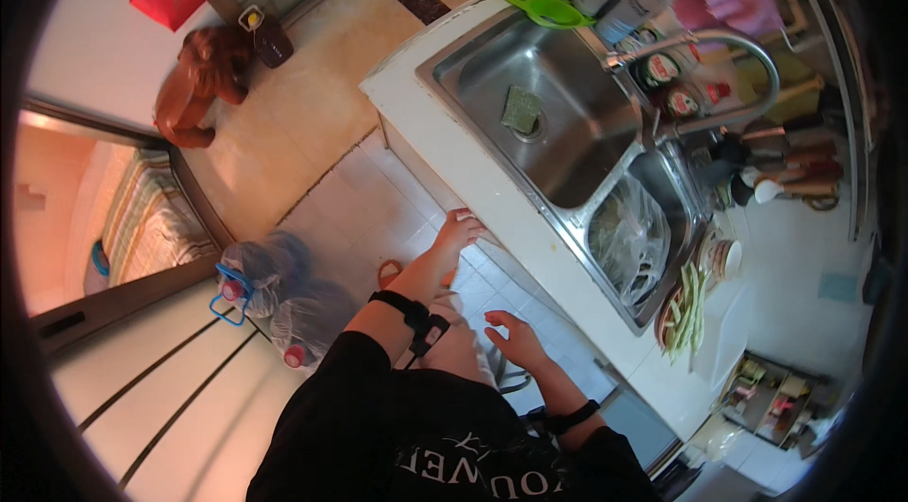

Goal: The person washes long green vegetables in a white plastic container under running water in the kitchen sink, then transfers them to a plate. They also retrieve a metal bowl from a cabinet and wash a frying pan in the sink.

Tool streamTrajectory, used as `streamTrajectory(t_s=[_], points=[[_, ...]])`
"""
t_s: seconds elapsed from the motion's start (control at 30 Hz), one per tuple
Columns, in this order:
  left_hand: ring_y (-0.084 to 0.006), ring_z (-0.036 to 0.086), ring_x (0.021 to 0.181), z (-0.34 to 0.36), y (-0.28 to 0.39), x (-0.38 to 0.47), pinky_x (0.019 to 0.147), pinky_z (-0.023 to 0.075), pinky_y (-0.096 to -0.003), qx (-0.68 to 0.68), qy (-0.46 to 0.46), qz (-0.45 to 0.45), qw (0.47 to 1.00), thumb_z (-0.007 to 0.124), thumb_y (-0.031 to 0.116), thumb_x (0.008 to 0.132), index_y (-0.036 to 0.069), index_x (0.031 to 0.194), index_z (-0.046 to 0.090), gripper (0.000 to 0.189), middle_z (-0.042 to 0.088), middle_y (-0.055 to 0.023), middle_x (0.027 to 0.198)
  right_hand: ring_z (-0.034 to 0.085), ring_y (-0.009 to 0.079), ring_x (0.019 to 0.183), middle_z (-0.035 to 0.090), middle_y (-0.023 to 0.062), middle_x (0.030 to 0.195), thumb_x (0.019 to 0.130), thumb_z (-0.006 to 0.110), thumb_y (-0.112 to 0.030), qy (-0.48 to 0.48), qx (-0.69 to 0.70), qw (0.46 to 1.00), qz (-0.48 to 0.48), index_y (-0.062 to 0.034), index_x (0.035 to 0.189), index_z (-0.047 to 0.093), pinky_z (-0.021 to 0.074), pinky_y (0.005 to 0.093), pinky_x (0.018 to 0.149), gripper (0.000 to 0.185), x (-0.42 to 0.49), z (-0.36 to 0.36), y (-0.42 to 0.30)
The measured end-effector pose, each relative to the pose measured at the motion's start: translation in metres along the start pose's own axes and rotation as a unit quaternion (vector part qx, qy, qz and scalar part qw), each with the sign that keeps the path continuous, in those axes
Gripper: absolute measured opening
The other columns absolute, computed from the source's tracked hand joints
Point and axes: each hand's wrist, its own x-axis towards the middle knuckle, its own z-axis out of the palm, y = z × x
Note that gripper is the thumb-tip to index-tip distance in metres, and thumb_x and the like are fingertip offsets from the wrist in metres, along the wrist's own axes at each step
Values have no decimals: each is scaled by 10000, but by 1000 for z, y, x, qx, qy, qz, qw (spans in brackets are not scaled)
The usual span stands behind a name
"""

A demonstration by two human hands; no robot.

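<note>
My left hand (pixel 459 229) is beside the front edge of the white countertop (pixel 454 169), fingers partly bent, with no object seen in it; whether it touches the edge I cannot tell. Lower down, my right hand (pixel 514 339) hangs in front of the cabinet, empty, thumb and fingers apart. A green scouring pad (pixel 522 109) lies by the drain of the large steel sink basin (pixel 567 169). The small basin holds a clear plastic bag (pixel 628 240). Long green beans (pixel 687 314) rest on a plate beside it, near a stack of small bowls (pixel 725 259).
Behind the basins are a curved faucet (pixel 762 69), bottles (pixel 660 69) and a green plastic strainer (pixel 557 11). Large water bottles (pixel 259 275) stand on the floor at left. A brown carved stool (pixel 191 94) and a dark jug (pixel 272 41) are farther off.
</note>
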Motion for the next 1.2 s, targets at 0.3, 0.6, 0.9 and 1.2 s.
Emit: streamTrajectory(t_s=[0.3,0.6,0.9,1.2], points=[[-202,573,844,-24,-31,-48,745,479,-327,167,139,148,965,770,163,656,45,1100,414,581,572,-103,935,640,222,910,656,115,963,841,615,-181,-111,21,990,83,-33,1061,566,498,317,786,270,95,47,82],[-155,529,729,-189,31,-164,655,441,-267,359,419,230,802,690,-19,660,75,1056,536,436,544,-43,831,603,143,882,600,47,995,858,591,-204,-100,125,975,154,-61,1108,533,430,276,741,294,239,136,126],[-239,483,1014,-254,35,-144,852,371,-334,402,507,336,684,690,104,714,45,1048,541,371,512,-95,1059,597,201,923,563,53,1028,828,579,-171,130,274,912,278,-104,1163,491,467,323,789,354,381,156,163],[-229,452,1139,-301,37,-133,969,352,-380,354,531,377,672,625,246,843,19,1206,447,464,477,-110,1197,544,178,912,522,53,1056,828,572,-133,245,323,855,324,-94,1179,479,437,299,684,365,475,118,217]])
